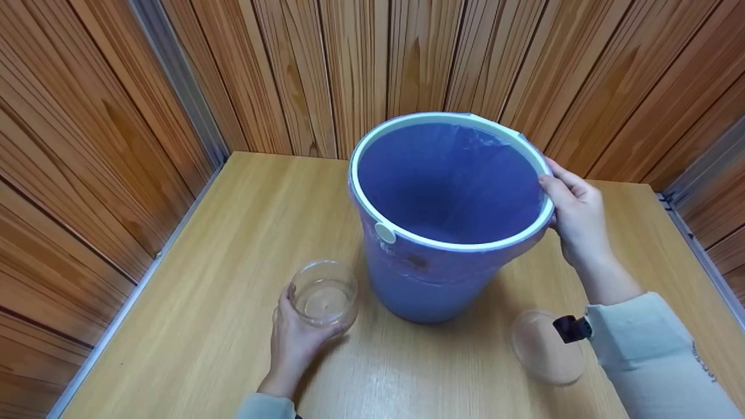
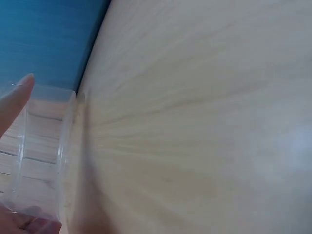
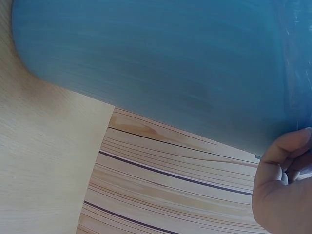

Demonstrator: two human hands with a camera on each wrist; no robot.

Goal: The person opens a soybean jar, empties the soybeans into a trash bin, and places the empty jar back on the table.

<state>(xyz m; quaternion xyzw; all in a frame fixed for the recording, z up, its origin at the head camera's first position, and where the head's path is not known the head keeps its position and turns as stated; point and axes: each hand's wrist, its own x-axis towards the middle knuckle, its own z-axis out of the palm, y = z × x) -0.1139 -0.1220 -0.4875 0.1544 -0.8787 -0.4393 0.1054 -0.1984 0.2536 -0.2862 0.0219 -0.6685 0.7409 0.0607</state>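
A blue trash can [image 1: 430, 297] with a pale rim and a thin plastic liner bag [image 1: 448, 192] stands upright in the middle of the table. My right hand [image 1: 579, 215] grips its rim at the right, thumb over the top. In the right wrist view the can's blue wall [image 3: 146, 63] fills the upper part. My left hand [image 1: 302, 331] holds a clear round plastic container [image 1: 323, 297], fingers curled round its side, just left of the can. The left wrist view shows the container [image 2: 41, 151] close to the can's blue wall [image 2: 44, 39].
A clear round lid [image 1: 547, 349] lies on the wooden table [image 1: 192, 326] at the right front, below my right forearm. Wood-panelled walls [image 1: 361, 64] enclose the table at the back and sides, with metal strips [image 1: 174, 75] along the edges.
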